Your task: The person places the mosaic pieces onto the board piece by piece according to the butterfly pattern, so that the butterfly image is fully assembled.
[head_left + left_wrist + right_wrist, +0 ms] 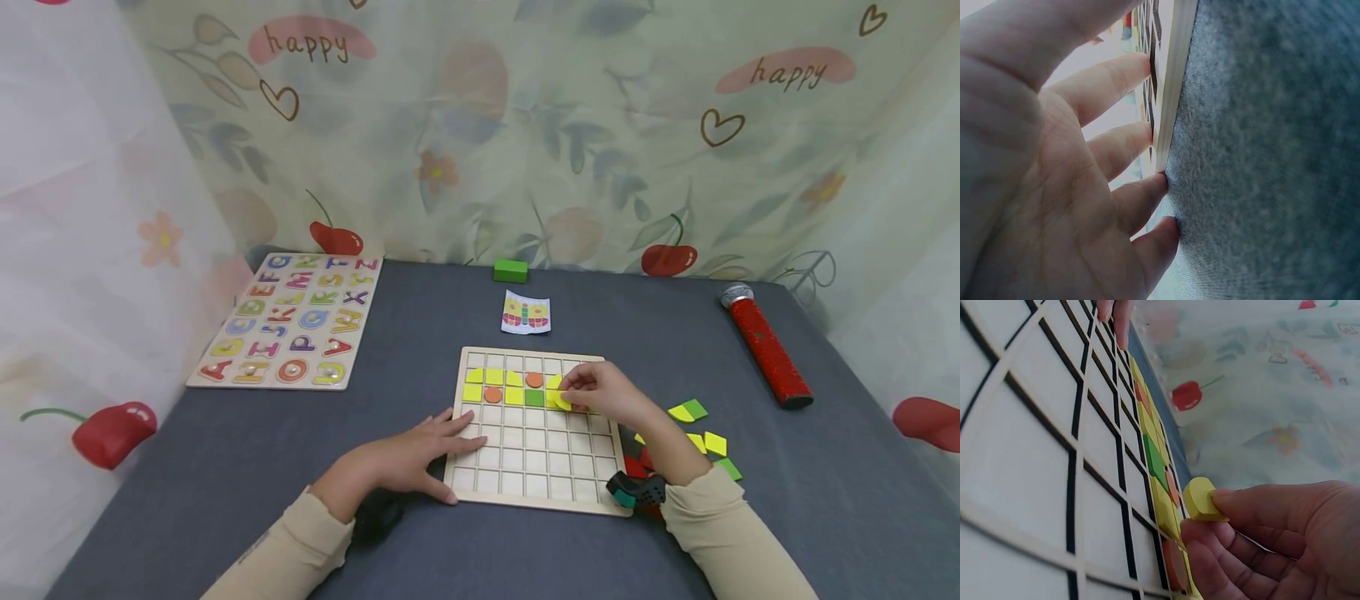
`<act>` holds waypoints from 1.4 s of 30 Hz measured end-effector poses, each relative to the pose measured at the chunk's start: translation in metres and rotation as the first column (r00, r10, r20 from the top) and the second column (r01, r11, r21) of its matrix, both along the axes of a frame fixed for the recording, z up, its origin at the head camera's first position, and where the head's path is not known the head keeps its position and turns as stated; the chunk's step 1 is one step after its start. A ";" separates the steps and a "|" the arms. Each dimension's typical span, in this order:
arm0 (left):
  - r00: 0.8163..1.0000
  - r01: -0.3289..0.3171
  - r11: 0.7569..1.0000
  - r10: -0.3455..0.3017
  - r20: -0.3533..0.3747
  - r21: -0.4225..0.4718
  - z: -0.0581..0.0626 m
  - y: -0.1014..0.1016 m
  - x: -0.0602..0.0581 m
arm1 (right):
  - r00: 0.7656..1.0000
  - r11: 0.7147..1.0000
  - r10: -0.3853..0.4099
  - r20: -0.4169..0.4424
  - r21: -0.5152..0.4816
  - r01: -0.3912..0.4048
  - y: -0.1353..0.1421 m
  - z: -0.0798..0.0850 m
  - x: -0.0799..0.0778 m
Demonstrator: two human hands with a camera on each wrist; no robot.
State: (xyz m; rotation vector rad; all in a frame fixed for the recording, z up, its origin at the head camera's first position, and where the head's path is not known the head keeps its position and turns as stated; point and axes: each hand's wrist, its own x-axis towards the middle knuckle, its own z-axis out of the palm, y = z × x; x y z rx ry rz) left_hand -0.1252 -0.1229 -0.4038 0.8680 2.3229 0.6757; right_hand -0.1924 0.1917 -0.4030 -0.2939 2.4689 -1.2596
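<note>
A wooden grid board [517, 458] lies on the dark cloth, with yellow, orange and green tiles in two rows near its far side. My left hand [416, 454] rests at the board's left edge, fingers spread; in the left wrist view its fingertips [1142, 65] touch the rim. Over the right part of the filled rows, my right hand [600, 387] pinches a yellow tile with a rounded side [1200, 499] between thumb and fingers. Beneath those fingers an orange round tile [1175, 565] sits in the grid. A green square tile [534, 397] lies left of the hand.
Loose yellow, green and red tiles [716, 443] lie right of the board, partly hidden by my right forearm. Behind the board are a butterfly picture card [526, 313] and a green block [511, 271]. An alphabet board [281, 325] lies left, a red microphone [768, 350] right.
</note>
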 end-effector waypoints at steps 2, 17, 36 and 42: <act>1.000 0.001 1.000 -0.001 0.003 0.008 0.000 0.000 0.000 | 1.000 1.000 -0.008 0.007 0.010 0.008 0.006 0.001 0.003; 1.000 0.003 1.000 -0.003 -0.004 0.017 0.000 0.000 0.000 | 0.999 1.000 -0.027 0.038 0.011 0.027 0.049 -0.005 0.020; 0.992 -0.127 0.990 0.128 0.010 -0.067 0.008 -0.006 -0.002 | 0.993 0.987 -0.105 -0.055 0.114 0.111 0.071 0.001 0.037; 0.992 -0.126 0.990 0.126 -0.012 -0.059 0.003 -0.009 -0.006 | 0.996 0.982 -0.090 -0.008 0.169 0.090 0.093 0.000 0.046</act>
